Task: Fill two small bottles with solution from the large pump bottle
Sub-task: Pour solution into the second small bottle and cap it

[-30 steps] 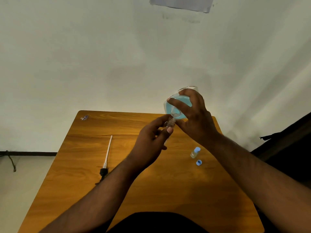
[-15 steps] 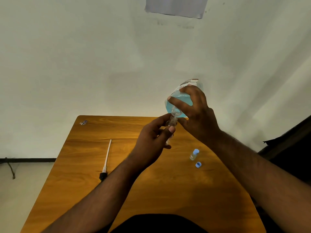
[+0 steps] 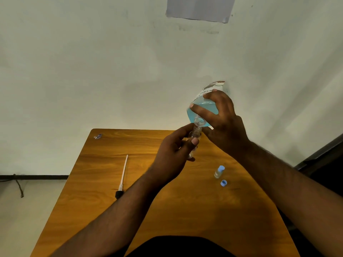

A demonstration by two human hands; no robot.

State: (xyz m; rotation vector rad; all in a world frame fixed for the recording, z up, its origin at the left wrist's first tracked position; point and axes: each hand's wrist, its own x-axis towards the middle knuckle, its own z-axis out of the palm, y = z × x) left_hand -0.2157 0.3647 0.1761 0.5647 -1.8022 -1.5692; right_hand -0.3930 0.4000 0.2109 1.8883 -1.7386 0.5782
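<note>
The right hand (image 3: 223, 125) grips the large bottle (image 3: 203, 106), fingers curled round its body, tipping it so the open neck points down toward six o'clock; blue solution pools at the lowered end. Directly under that neck, the left hand (image 3: 174, 151) pinches a small clear bottle (image 3: 195, 135) between thumb and fingers, mouth up and touching the large neck. Both are held above the far part of the wooden table (image 3: 185, 210). At four o'clock from the hands a second small bottle (image 3: 219, 171) with a blue cap stands on the table, a loose blue cap (image 3: 223, 182) just beside it. At eight o'clock lies the pump tube (image 3: 122, 177).
</note>
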